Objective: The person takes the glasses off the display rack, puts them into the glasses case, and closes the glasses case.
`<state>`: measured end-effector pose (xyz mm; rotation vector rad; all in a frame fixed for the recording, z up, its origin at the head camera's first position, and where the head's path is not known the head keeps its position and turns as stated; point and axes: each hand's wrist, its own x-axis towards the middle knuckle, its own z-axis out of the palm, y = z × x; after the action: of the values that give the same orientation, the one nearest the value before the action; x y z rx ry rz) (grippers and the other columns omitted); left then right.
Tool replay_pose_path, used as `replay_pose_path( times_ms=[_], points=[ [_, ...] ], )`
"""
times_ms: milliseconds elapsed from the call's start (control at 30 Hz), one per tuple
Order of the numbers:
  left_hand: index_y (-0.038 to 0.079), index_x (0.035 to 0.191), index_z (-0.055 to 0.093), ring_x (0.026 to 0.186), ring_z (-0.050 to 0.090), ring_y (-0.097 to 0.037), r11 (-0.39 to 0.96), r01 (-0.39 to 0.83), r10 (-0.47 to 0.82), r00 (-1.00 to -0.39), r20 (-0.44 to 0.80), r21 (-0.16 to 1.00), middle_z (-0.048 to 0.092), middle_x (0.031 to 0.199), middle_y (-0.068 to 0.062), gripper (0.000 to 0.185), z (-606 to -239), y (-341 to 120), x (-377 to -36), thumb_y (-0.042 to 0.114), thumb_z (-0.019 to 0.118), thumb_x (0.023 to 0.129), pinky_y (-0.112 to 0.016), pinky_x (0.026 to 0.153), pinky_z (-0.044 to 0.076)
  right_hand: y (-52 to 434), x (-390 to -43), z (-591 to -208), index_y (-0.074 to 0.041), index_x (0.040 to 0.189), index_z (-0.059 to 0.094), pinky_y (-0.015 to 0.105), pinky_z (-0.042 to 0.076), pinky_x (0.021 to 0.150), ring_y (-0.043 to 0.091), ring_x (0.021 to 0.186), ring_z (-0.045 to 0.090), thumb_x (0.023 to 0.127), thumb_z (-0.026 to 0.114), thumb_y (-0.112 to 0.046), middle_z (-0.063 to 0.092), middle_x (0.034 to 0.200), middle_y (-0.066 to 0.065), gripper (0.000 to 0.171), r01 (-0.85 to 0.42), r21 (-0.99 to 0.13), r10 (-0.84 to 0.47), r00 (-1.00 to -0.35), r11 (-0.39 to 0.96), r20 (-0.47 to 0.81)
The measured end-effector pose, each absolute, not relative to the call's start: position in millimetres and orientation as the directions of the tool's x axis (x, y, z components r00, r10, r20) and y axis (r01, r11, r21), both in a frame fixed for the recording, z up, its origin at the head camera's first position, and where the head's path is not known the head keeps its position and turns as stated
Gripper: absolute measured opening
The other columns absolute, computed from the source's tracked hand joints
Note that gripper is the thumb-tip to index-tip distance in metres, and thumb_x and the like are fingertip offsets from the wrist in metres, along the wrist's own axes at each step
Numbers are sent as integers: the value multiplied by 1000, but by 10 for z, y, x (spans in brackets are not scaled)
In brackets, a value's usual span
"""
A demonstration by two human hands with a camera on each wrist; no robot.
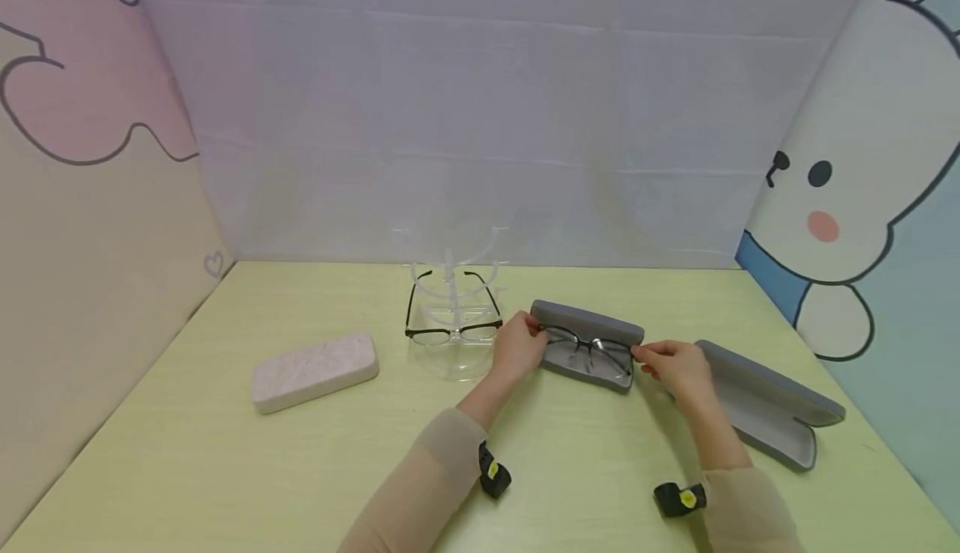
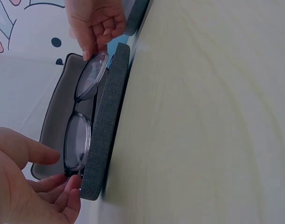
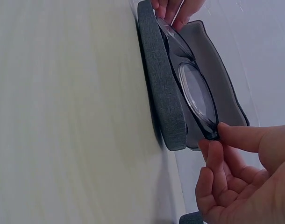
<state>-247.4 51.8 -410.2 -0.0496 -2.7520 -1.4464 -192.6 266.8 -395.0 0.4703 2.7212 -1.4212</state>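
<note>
Black-rimmed eyeglasses [image 1: 589,344] with clear lower rims sit at the opening of a grey glasses case [image 1: 587,317], whose lid stands raised. My left hand [image 1: 517,343] holds their left end; in the left wrist view its fingertips [image 2: 73,183] are at the frame's corner, with the thumb just beside. At the other end, my right hand [image 1: 681,369] pinches the corner of the frame between thumb and index finger, as the right wrist view shows. The glasses tilt within the case, and its front wall partly hides them from both wrists.
Close by the right forearm lies a second grey case [image 1: 765,403], opened. A clear display stand [image 1: 450,273] behind the left hand carries another pair of black-rimmed glasses [image 1: 453,334]. On the left lies a closed pale pink case [image 1: 315,374]. Cloth walls border the table [image 1: 225,486].
</note>
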Motion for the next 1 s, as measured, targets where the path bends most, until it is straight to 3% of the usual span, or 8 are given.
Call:
replay_pose_path(
  times_ms=[267,433,600,700,833,933,1000],
  points=[
    [4,95,67,73,57,-15,624,54,33,-999,42,779,65,83,-4,20,-4082,499,-2450,13,60,78,-26,63,45,2634,-1923,-3945,5,109,62,26,42,59,15,76,60,87,60,-27,68,82,6,39,263,-776,235,-960,574,-152],
    [7,75,65,60,47,-14,642,79,84,-996,33,763,56,65,-1,10,-4073,476,-2455,14,58,78,-23,51,34,2625,-1928,-3937,6,110,62,26,41,57,18,76,62,87,59,-26,68,81,10,40,251,-755,209,-966,605,-153],
    [7,65,55,56,42,-14,635,79,109,-994,12,768,49,60,-1,17,-4061,444,-2450,16,57,80,-22,48,30,2627,-1931,-3924,8,111,60,27,43,59,16,73,61,88,58,-26,69,83,11,41,247,-764,183,-968,596,-171],
    [4,73,64,63,48,-14,642,73,112,-994,1,763,60,70,-4,18,-4055,430,-2443,18,57,80,-24,53,37,2618,-1929,-3917,11,114,57,26,47,63,11,71,61,90,56,-21,68,91,16,40,230,-791,164,-973,566,-165],
    [2,99,68,85,61,-20,639,65,110,-994,-7,766,68,97,-9,28,-4048,422,-2434,20,58,81,-30,72,48,2604,-1931,-3915,13,119,51,23,50,65,6,69,60,91,53,-15,64,103,23,40,218,-835,157,-975,506,-159],
    [0,106,66,95,61,-24,637,59,112,-994,-16,769,66,104,-12,32,-4033,412,-2420,20,58,81,-34,80,48,2597,-1936,-3920,14,122,47,22,50,65,5,68,60,91,52,-14,63,106,24,42,230,-856,171,-971,464,-168],
    [0,106,65,92,61,-23,639,54,110,-994,-21,767,66,103,-11,33,-4008,401,-2407,20,57,82,-33,77,48,2594,-1940,-3919,13,123,46,22,50,66,4,68,60,92,51,-15,63,106,23,42,239,-864,180,-968,444,-175]
  ],
)
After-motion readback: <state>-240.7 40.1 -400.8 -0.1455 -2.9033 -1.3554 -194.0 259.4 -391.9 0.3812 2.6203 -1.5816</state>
